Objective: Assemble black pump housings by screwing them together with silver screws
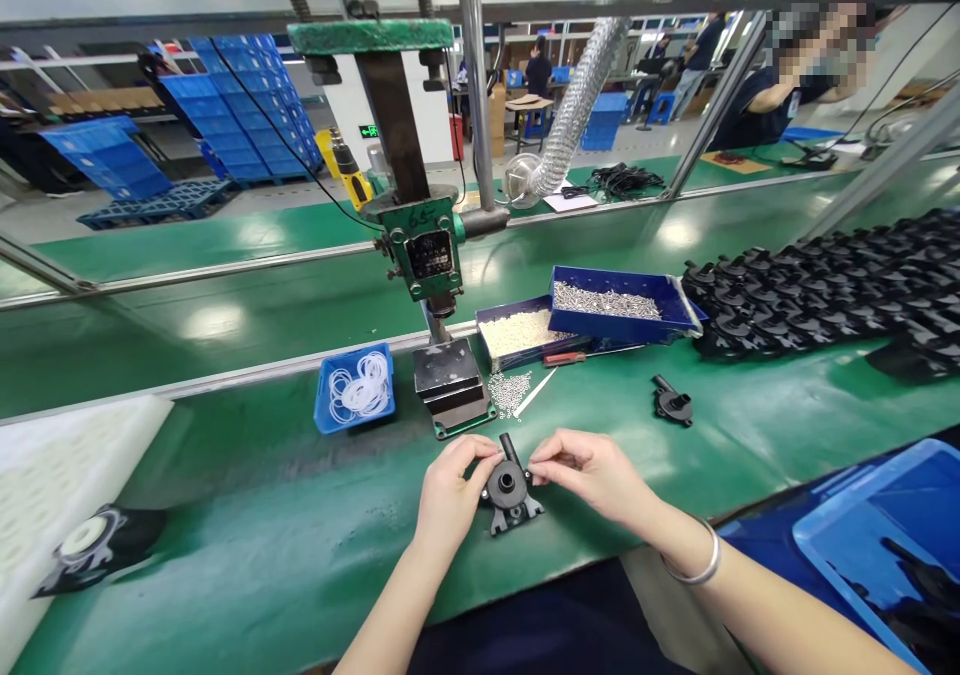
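A black housing [508, 501] is laid on the green worktop [300, 525], in front of the press [424, 250] and slightly to its right, with its round boss turned up and its pipe pointed away from the person. Its left edge is pinched by the left hand [457, 480], the thumb and forefinger curved around it. At its right edge it is touched by the fingertips of the right hand [589, 465], whose thumb and fingers are drawn close together; whether a small piece is gripped between them cannot be told.

Just left of the press, white rings [364, 385] are held in a blue tray [322, 410]. Just right of it, small loose pieces [510, 392] are scattered beside a white stick [536, 395]. Farther to its right, metal parts [600, 301] are kept in a dark blue tray [630, 330], and a second housing [673, 405] is placed apart.
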`<state>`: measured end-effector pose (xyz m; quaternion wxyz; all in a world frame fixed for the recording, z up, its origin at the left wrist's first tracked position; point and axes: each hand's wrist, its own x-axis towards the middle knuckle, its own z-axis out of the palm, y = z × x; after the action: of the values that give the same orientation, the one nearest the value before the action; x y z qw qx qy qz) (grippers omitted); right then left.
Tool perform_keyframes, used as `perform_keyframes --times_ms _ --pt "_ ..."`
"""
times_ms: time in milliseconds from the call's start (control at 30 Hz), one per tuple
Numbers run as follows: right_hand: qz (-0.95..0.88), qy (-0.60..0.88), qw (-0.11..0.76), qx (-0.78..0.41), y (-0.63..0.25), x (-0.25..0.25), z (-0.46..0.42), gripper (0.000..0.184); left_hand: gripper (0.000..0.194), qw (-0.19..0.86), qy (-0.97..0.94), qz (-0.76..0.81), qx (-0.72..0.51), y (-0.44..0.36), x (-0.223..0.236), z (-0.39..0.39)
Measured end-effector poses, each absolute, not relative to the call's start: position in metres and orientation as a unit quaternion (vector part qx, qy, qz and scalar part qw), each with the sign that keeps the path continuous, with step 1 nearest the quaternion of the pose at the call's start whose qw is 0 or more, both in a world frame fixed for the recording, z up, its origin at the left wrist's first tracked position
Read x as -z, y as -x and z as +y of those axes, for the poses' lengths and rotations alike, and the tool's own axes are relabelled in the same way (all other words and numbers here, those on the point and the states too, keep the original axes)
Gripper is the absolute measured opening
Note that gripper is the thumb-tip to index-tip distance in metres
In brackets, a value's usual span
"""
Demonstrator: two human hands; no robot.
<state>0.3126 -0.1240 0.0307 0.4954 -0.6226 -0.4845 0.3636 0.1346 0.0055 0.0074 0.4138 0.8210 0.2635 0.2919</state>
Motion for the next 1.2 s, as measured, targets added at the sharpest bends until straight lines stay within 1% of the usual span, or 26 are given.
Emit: perform_keyframes --times_ms 100,267,367,433,467,633,733,867,967,1067,1200 --pt "-0.558 0.618 0.476 -0.284 -0.307 -0.027 -0.128 0.010 0.010 0.345 -0.875 0.215 -0.265 -0.132 -0.009 0.010" --pt "-0.636 0.567 0.475 -0.220 -0.293 -0.016 -0.134 0.004 0.019 0.219 -0.951 0.125 -0.181 -0.123 -0.015 0.016" --pt "-0.671 0.551 0.462 -0.180 -0.287 -0.012 -0.136 0.005 0.020 0.175 -0.961 0.112 -0.184 -0.118 -0.017 0.015" --pt "-0.688 0.548 0.451 -0.153 -0.285 -0.011 -0.137 0.006 0.020 0.185 -0.956 0.114 -0.199 -0.113 -0.018 0.012" --pt "-0.697 0.547 0.443 -0.141 -0.285 -0.012 -0.138 0.007 0.024 0.201 -0.951 0.118 -0.201 -0.111 -0.018 0.010" --pt "-0.729 0.539 0.409 -0.098 -0.285 -0.012 -0.140 0.009 0.053 0.305 -0.931 0.122 -0.156 -0.101 -0.010 0.001" --pt "-0.728 0.533 0.421 -0.098 -0.285 -0.009 -0.141 0.011 0.068 0.332 -0.921 0.128 -0.161 -0.099 0.001 0.000" --pt "-0.688 0.553 0.456 -0.116 -0.283 -0.009 -0.140 0.011 0.078 0.349 -0.914 0.131 -0.160 -0.099 0.011 0.000" --pt "-0.684 0.554 0.459 -0.117 -0.282 -0.011 -0.140 0.012 0.083 0.354 -0.913 0.131 -0.157 -0.099 0.016 -0.001" --pt "-0.714 0.538 0.437 -0.095 -0.283 -0.011 -0.139 0.014 0.082 0.353 -0.912 0.131 -0.166 -0.099 0.019 -0.002" --pt "-0.725 0.538 0.424 -0.072 -0.282 -0.009 -0.138 0.012 0.081 0.348 -0.911 0.132 -0.181 -0.100 0.023 -0.003"
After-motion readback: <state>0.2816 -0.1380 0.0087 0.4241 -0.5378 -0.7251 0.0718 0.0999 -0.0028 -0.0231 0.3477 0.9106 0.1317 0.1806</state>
